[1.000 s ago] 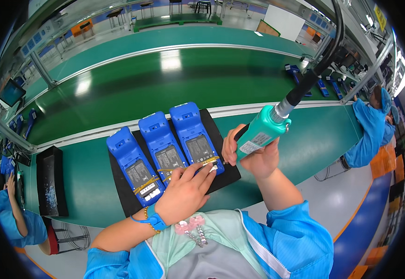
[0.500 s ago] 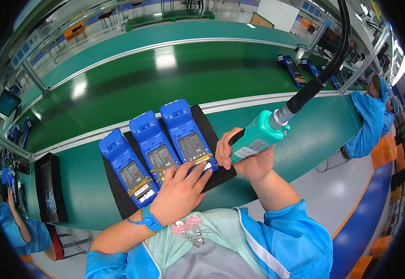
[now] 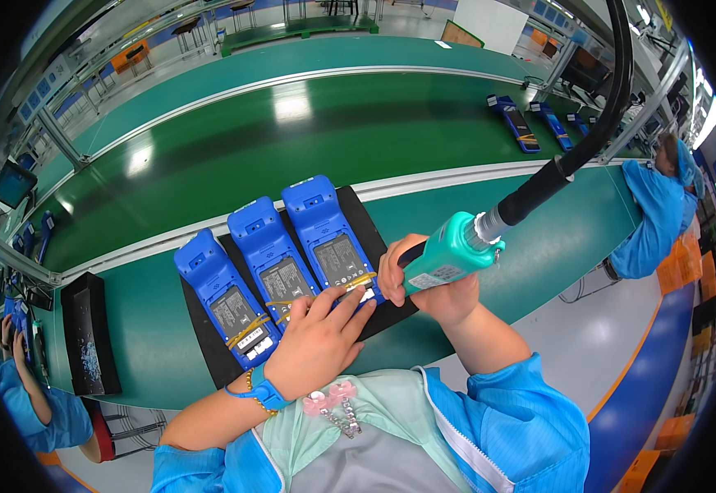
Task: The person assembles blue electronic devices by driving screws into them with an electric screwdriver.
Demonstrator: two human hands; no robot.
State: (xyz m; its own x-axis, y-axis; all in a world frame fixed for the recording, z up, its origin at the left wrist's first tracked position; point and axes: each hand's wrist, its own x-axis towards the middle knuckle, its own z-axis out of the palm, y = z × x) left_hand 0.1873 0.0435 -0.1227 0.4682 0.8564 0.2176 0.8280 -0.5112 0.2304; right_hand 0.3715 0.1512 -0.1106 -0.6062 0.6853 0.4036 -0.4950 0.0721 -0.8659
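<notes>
A wide green belt (image 3: 227,131) spans the far side, and a teal desk (image 3: 157,320) runs along its near side behind a pale rail. At the far right a person in blue (image 3: 649,222) stands by the desk; at the left edge another's blue sleeve (image 3: 25,398) shows. On the desk lies a black mat (image 3: 364,230), and well to its left stands a black tray (image 3: 110,353) holding small bluish bits. Several blue units (image 3: 516,123) lie on the belt's right end, partly crossed by a thick black cable (image 3: 539,193). Three blue handheld devices (image 3: 328,222) lie side by side on the mat, their battery sides up, with yellow bands (image 3: 247,330) around them. The right hand (image 3: 448,302) grips a teal power tool (image 3: 452,255) beside the rightmost device, hiding the tool's tip. The left hand (image 3: 315,338) lies with fingers outstretched, fingertips on that device's near end; it covers the middle device's near end.
</notes>
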